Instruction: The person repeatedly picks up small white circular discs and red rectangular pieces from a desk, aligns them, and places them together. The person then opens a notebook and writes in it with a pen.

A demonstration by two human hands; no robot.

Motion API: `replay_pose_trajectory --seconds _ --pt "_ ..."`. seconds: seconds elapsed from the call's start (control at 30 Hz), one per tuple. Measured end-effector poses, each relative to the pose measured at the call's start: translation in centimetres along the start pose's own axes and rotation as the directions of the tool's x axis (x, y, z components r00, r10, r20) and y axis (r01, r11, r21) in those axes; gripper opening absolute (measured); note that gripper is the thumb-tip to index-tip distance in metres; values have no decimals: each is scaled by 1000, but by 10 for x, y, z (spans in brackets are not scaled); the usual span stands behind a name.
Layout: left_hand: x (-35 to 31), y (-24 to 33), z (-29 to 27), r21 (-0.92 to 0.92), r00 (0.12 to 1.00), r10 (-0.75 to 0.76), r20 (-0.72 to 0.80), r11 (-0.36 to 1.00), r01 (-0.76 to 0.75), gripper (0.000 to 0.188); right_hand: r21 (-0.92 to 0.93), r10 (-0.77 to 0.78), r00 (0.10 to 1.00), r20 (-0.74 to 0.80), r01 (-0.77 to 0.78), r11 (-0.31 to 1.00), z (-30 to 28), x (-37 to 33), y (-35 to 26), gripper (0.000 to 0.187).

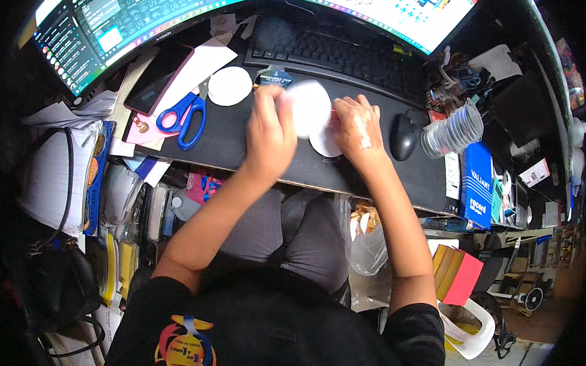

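In front of me, my left hand (272,133) pinches a white round disc (311,105), which is smeared by motion. My right hand (359,128) is curled just right of that disc, with a bit of red at its fingertips; what it grips is mostly hidden. Beneath the held disc, a second white disc (323,143) lies partly covered beside my right fingers. Another white disc (230,86) lies flat on the desk to the left. Behind my left hand is a dark printed piece (273,76). Blue-handled scissors (192,121) rest further left.
A black keyboard (338,54) sits behind the hands, below two monitors (163,10). A black mouse (404,137) and a stack of clear round pieces (453,130) stand on the right. A phone (159,79) lies at left. Below the desk edge hangs a plastic bag (367,248).
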State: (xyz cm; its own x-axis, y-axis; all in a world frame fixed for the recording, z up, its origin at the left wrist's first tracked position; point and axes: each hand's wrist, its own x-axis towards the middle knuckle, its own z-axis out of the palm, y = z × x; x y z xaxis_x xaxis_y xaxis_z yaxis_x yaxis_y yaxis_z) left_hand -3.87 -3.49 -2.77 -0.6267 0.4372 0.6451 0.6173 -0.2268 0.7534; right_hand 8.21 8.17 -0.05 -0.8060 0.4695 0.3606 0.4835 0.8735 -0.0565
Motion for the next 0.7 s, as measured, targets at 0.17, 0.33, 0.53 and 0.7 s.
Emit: replay_pose_trajectory --seconds 0.17,0.33,0.53,0.7 --pt "-67 23 -3 -65 733 428 528 881 -468 17 -13 -4 998 -61 3 1000 1 7 -3 18" --pt "-80 10 2 -7 727 413 548 872 -490 18 72 -67 990 -123 77 994 -21 -21 -12 19" --pt "-83 12 7 24 752 356 555 897 -442 16 43 -86 994 -69 89 995 -12 -24 -12 20" --pt "-79 14 7 -6 775 383 503 898 -440 15 -7 -7 999 -43 7 1000 5 6 -1 16"
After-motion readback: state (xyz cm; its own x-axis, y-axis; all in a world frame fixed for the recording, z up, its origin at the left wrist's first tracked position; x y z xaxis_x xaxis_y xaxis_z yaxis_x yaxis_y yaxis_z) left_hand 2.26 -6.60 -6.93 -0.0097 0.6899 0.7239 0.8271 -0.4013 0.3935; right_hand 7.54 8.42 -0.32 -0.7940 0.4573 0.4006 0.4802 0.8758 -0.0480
